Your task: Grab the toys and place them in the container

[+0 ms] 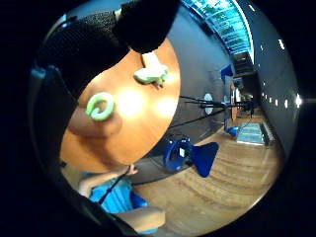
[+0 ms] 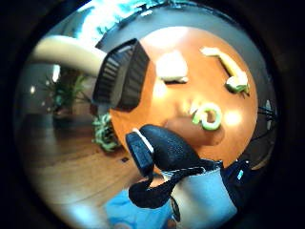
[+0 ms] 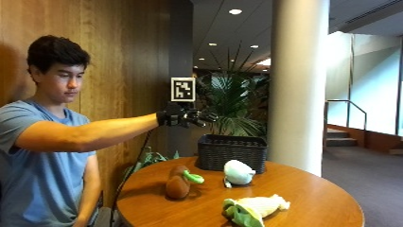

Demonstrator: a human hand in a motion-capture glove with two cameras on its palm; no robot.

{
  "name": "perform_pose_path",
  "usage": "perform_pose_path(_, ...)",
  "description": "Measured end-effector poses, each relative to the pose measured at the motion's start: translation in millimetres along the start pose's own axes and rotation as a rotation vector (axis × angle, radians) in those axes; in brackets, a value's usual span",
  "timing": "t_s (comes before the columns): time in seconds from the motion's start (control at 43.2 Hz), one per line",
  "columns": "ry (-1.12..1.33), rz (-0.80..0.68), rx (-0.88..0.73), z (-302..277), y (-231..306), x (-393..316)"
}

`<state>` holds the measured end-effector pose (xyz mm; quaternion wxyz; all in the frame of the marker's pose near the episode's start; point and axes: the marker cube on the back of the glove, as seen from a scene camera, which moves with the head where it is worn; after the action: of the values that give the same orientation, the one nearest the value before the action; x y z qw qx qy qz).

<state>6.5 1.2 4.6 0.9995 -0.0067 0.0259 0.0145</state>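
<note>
three toys lay on the round wooden table (image 3: 315, 189), all of them outside the container. we saw a brown toy with a green curl (image 3: 180, 182) on the person's side of the tabletop, a white rounded toy (image 3: 239, 172) just beside it toward the middle, and a pale yellow toy with a green end (image 3: 253, 209) lying on its side nearer the outside camera. the dark woven basket (image 3: 232, 152) stood on the table behind the white toy, close to the far edge.

the person's right hand (image 3: 186, 117), in its black glove, was held out at arm's length well above the table, roughly over the basket's near side and apart from every toy. its fingers reached forward, only slightly bent, and it had hold of nothing; the palm views showed the gloved fingers (image 2: 164, 143) spread over the tabletop with the toys far below.

beyond the table we saw a wide white column (image 3: 300, 85), a potted palm (image 3: 234, 101) and a wood-panelled wall (image 3: 119, 56).
</note>
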Motion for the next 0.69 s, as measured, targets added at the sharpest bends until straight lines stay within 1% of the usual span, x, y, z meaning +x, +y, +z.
perform_pose_path(0.069, -0.032, 0.032, -0.005, 4, 0, -1)
perform_pose_path(0.185, -0.025, 0.157, -0.003, 13, -3, 2)
perform_pose_path(0.254, -0.083, 0.174, 0.001, 11, -4, -4)
perform_pose_path(0.301, -0.059, 0.167, 0.002, 12, -3, 0)
perform_pose_path(0.393, 0.001, 0.104, 0.006, 14, 0, 4)
perform_pose_path(0.486, -0.077, 0.154, 0.002, 13, 0, -7)
perform_pose_path(0.555, -0.031, 0.166, -0.005, 18, 4, -1)
perform_pose_path(0.601, -0.014, 0.127, -0.010, 23, 9, 2)
perform_pose_path(0.647, -0.004, 0.049, -0.015, 28, 16, 2)
perform_pose_path(0.694, 0.021, 0.003, -0.023, 35, 21, 3)
